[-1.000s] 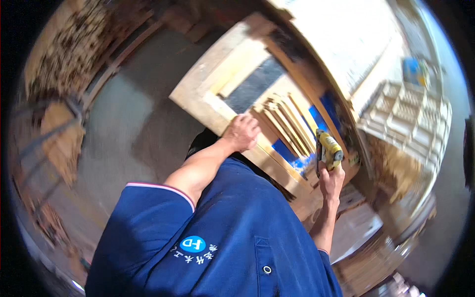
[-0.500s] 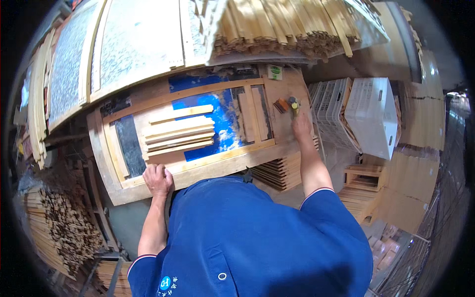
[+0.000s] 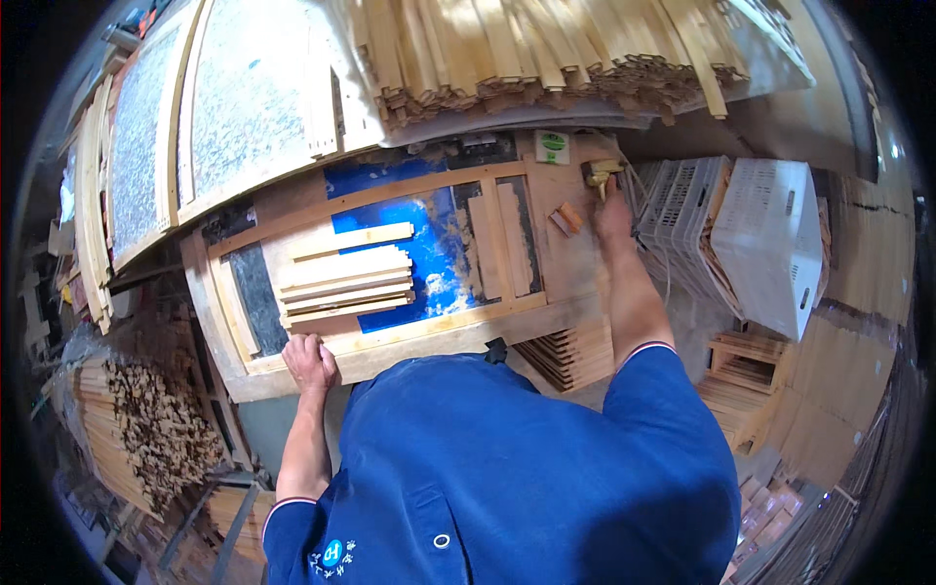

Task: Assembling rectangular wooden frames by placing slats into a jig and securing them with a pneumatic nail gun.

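Observation:
My right hand [image 3: 612, 214] is closed on a small yellow-and-dark tool [image 3: 603, 174] at the far right corner of the wooden workbench [image 3: 575, 268]; its exact kind is too small to tell. An orange-brown block [image 3: 565, 219] lies on the bench beside that hand. At the bench's front edge rests my left hand [image 3: 310, 361], its fingers curled; whatever they may hold is hidden. Just beyond it, several pale wooden slats [image 3: 346, 283] lie side by side, partly over the bench's blue panel [image 3: 424, 229]. Thin wood strips [image 3: 419, 183] frame that area.
Behind the bench, a large bundle of wood strips [image 3: 546, 49] overhangs a speckled panel [image 3: 249, 88]. White plastic crates [image 3: 765, 234] stand at the right. Stacked slats [image 3: 570, 351] sit below the front edge, and bundled sticks [image 3: 161, 419] lie at the lower left.
My right hand has moved away from me and slightly right with the yellow-and-dark tool, away from the orange-brown block. My left hand stays at the front edge. The view has shifted a little.

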Demonstrator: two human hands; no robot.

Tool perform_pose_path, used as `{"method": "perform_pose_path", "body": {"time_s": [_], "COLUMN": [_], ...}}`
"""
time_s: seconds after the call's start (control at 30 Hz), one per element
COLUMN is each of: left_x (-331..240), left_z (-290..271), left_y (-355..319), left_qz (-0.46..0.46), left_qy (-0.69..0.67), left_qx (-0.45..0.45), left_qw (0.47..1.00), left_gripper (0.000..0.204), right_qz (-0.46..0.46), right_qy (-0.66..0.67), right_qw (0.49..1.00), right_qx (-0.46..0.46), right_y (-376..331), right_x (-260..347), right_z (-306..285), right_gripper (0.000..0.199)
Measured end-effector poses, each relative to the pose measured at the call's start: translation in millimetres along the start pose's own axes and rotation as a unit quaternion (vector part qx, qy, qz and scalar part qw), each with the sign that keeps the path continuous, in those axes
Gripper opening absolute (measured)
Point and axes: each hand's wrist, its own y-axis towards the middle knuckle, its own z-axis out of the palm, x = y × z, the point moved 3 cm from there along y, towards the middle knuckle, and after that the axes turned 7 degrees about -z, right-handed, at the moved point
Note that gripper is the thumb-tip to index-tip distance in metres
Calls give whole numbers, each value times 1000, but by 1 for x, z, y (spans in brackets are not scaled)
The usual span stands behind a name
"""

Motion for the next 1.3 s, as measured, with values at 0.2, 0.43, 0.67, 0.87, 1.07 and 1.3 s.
{"method": "perform_pose_path", "body": {"time_s": [0.2, 0.43, 0.67, 0.87, 1.07, 1.3], "left_x": [1, 7, 7, 11, 17, 22], "left_z": [-4, -1, -2, 2, 4, -8], "left_y": [6, -1, -1, -2, -8, 0], "left_qz": [2, 15, 12, 7, 21, 91], "left_qy": [-12, -18, -28, -30, -53, -62], "left_qx": [1, -4, -27, -30, -34, 28], "left_qw": [1000, 1000, 999, 999, 998, 994], "left_gripper": [23, 23, 16, 20, 25, 37], "right_qz": [-90, -444, -313, -366, -243, -383], "right_qy": [-26, 87, 92, 74, -40, -52], "right_qw": [994, 891, 886, 928, 962, 919], "right_qx": [-54, -36, 330, 1, 119, -77], "right_y": [6, -33, -32, -49, -49, -75], "right_x": [69, 311, 384, 361, 390, 376], "right_z": [-15, 58, -1, 33, 19, -41], "right_gripper": [45, 44, 59, 62, 74, 65]}}
